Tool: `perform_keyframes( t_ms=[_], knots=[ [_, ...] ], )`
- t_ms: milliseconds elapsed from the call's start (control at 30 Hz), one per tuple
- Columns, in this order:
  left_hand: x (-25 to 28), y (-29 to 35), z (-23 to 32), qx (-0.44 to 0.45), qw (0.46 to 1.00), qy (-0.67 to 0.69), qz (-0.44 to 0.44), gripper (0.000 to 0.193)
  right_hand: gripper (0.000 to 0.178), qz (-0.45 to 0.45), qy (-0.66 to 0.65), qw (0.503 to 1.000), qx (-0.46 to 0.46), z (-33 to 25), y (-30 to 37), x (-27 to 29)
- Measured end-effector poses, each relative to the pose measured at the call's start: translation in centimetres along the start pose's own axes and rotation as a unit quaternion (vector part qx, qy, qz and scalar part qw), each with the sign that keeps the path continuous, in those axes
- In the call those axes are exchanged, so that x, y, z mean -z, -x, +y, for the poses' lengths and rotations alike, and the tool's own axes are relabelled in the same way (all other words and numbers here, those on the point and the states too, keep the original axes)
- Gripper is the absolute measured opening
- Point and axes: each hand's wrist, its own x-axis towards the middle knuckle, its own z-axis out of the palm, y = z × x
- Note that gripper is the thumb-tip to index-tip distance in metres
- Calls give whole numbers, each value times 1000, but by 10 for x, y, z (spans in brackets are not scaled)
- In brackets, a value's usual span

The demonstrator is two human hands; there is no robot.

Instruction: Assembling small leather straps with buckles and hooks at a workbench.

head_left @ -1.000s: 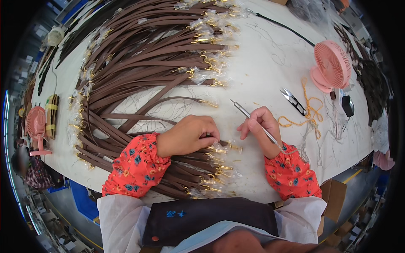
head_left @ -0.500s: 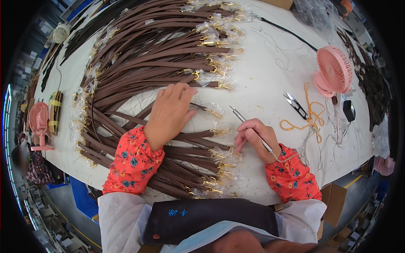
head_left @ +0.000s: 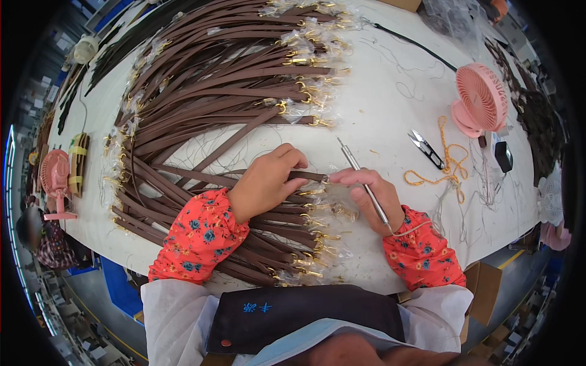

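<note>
My left hand (head_left: 265, 185) pinches a brown strap (head_left: 310, 175) close to its right end, thumb and forefinger closed on it. In my right hand (head_left: 377, 194) lies a slim metal pen-like tool (head_left: 350, 157) with a thin cable at its rear, its tip pointing up and away. The fingertips of that same hand touch the strap's end, where the hardware is mostly hidden by them. Around my left hand lie many more brown straps (head_left: 244, 79) with gold clasps (head_left: 307, 97) in clear plastic wrap, some beneath my left sleeve.
Right of my hands lie thread snips (head_left: 427, 149) and a knotted yellow cord (head_left: 450, 161). A pink fan (head_left: 479, 97) stands behind them, another pink fan (head_left: 56, 174) at the far left. Loose threads (head_left: 406, 79) are scattered on the white table (head_left: 381, 131).
My left hand has come down and to the right and now grips a strap near its end. My right fingers have moved left to that end, and the tool has tilted steeper.
</note>
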Motion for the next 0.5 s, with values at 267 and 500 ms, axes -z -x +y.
perform_keyframes(
  t_ms=[267, 500],
  knots=[
    [0, -1, -5, 36, 987, 151, -44, 28, 25, -132, -73, 985, -82, -2, 6, -1],
    [-17, 0, 6, 5, 999, 45, 1, 23, 34, -20, -112, 993, -23, 4, 6, -2]
  ],
)
